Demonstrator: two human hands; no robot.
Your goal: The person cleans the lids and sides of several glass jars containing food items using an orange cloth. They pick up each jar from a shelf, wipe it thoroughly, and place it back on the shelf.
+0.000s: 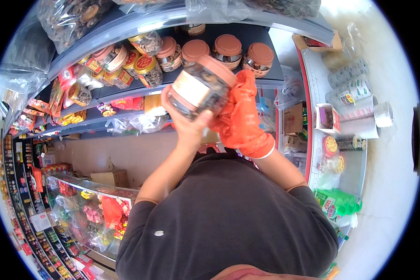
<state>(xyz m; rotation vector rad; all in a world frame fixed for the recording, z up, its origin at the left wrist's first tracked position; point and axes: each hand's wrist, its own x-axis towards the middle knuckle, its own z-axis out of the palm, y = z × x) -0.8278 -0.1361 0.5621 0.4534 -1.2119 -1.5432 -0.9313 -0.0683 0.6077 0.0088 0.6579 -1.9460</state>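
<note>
A clear plastic jar point(200, 87) with a brownish-pink screw lid, a pale label and dark dried contents is tilted in front of the shelf. My bare left hand point(187, 117) grips its base end. My right hand point(239, 112), in an orange-red glove, is against the lid side and the jar's wall; its fingers are partly hidden and blurred, so their hold is unclear. Behind the jar, similar pink-lidded jars point(227, 50) stand in a row on the dark shelf. Left of them, gold-lidded jars point(148, 71) are crowded together, some stacked.
The shelf's metal front edge point(126, 98) runs below the jars, with packaged goods under it. Overhead hang plastic bags of dried goods point(73, 21). A glass case point(91, 185) stands at lower left. At right are plastic-wrapped rolls point(358, 108) and an open carton point(327, 118).
</note>
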